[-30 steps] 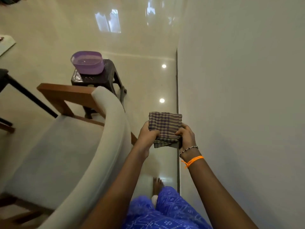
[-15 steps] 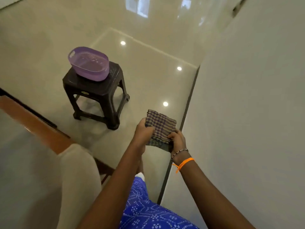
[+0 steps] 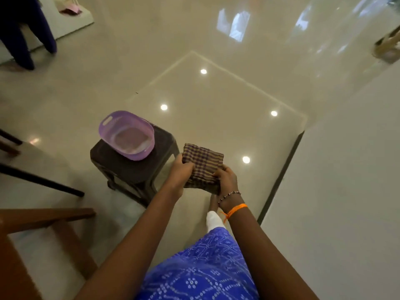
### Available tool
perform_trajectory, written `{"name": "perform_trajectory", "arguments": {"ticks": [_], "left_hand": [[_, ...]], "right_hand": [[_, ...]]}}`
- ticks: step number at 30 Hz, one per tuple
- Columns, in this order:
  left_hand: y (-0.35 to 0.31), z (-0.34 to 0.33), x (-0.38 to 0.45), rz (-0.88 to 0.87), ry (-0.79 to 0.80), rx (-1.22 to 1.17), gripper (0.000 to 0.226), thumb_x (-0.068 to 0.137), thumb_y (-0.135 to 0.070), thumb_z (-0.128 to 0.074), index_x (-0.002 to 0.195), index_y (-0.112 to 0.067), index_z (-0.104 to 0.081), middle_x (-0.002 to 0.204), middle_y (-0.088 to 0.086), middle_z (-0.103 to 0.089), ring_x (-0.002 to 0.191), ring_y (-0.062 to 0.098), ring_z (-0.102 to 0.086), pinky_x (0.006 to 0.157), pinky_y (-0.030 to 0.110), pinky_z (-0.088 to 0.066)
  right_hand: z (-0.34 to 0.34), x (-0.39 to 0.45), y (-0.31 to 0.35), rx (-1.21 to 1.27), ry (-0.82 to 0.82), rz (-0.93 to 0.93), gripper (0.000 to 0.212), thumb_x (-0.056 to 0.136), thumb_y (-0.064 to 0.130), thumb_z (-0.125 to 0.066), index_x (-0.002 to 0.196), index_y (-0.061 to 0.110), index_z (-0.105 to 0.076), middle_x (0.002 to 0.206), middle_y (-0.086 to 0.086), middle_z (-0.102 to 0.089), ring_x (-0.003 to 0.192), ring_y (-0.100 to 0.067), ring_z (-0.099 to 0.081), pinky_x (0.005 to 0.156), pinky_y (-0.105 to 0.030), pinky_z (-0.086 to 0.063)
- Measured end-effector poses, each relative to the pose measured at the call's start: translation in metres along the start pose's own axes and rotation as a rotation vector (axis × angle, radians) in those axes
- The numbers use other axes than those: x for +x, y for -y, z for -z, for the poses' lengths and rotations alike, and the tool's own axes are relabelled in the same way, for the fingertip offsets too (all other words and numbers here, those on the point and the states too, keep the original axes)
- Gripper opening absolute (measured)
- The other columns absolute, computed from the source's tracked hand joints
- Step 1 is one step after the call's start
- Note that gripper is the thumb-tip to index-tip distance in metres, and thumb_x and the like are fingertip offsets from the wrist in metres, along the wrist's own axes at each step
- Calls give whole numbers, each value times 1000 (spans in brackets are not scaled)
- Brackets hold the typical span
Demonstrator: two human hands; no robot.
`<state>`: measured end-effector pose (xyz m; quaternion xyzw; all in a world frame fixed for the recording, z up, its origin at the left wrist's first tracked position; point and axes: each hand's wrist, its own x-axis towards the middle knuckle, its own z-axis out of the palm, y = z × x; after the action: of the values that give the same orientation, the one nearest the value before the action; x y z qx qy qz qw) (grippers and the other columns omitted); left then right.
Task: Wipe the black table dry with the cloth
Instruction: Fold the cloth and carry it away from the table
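Cloth: folded brown-checked cloth pinched between left hand and right hand.
Change: small black plastic bench now nearer, just left.

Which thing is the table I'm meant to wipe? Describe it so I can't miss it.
On the glossy cream floor, left of the white wall, stands a small dark stool-like table. A purple plastic basin sits on it. It is the only black-topped piece; the furniture nearer the camera is brown wood.

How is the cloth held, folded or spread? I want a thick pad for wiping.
Folded: the cloth is a small layered rectangle between both hands, left and right.
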<state>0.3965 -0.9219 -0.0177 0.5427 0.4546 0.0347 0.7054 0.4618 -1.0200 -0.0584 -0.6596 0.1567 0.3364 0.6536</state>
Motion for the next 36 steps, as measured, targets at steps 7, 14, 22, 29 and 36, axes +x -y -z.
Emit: {"name": "perform_trajectory", "arguments": {"ticks": [7,14,22,29,36], "left_hand": [[-103,-51,119,-12,-108,-84,34,87,2,-35,111,-19,-47,92,-2,-59,79,10,-58,43,16,-48],[-165,-47,220,3,-265,-197,32,81,0,-41,107,-18,-48,89,-4,-58,78,6,-55,46,11,-42],[-251,15,352,36,-436,-355,31,82,2,-38,107,-16,-45,88,-3,-53,77,8,-52,35,9,-41],[-329,114,424,67,-573,-433,40,77,7,-34,108,-12,-48,84,-1,-52,74,11,-50,50,20,-40],[-343,202,449,117,-811,-669,36,81,4,-36,111,-12,-47,90,2,-55,77,12,-53,48,20,-44]], "right_hand": [[-36,135,139,-227,229,-10,33,89,-2,-47,120,-4,-58,121,-25,-61,109,-38,-59,97,-53,-48],[-114,235,214,-326,390,-59,37,88,-7,-41,123,-8,-53,111,-23,-59,99,-32,-56,94,-51,-46],[-260,337,280,-486,590,-75,31,91,-2,-42,119,-6,-55,91,-13,-63,79,-26,-60,74,-38,-51],[-419,398,316,-681,720,-111,29,91,2,-47,118,2,-56,101,-13,-63,92,-30,-61,77,-42,-53],[-556,406,288,-893,927,-137,33,90,-6,-42,120,-7,-54,109,-23,-60,93,-32,-58,78,-42,-51]]}}
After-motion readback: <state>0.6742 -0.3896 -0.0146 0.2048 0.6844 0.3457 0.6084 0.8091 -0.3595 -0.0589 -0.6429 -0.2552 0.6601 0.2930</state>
